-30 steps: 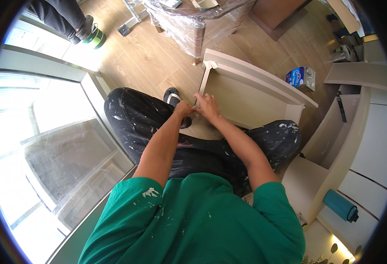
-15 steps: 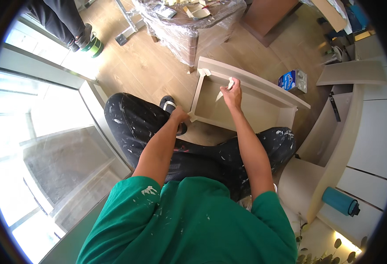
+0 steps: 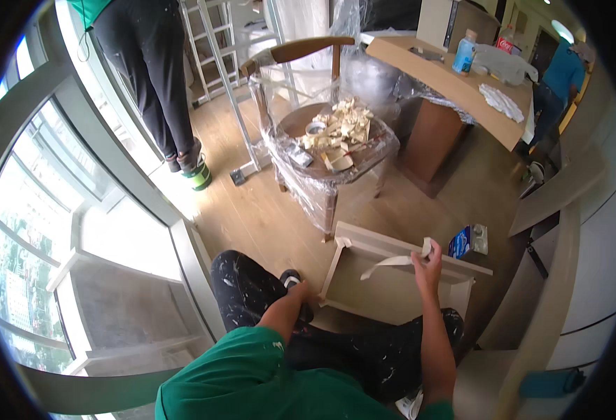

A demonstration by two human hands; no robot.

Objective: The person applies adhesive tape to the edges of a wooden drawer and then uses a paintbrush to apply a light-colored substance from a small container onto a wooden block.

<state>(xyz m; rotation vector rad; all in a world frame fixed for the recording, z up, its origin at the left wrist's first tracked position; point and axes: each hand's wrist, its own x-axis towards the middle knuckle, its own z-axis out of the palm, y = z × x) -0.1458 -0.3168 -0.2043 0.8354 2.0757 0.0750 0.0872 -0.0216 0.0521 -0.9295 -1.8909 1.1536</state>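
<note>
A shallow beige drawer (image 3: pixel 374 292) rests on the floor in front of my knees, its inside facing up. My right hand (image 3: pixel 428 266), raised over its right part, pinches a long strip of cream masking tape (image 3: pixel 386 262). The strip's loose end curls out to the left above the drawer, and a crumpled bit stands up over my fingers. My left hand (image 3: pixel 308 297) is closed at the drawer's near left corner; its fingertips are partly hidden. Another piece of tape sits on the far left corner.
Beyond the drawer stands a plastic-wrapped chair (image 3: pixel 329 178) heaped with tape scraps. A blue-and-white pack (image 3: pixel 467 241) lies to the drawer's right. Farther off are a stepladder (image 3: pixel 234 105), a cardboard-topped table (image 3: pixel 455 80) with bottles, and a person (image 3: pixel 150 77) standing on a green bucket (image 3: pixel 197 176).
The view has tilted up, showing more of the room. My right hand has moved right across the drawer, and the tape strip now stretches out longer. My left hand stays at the corner.
</note>
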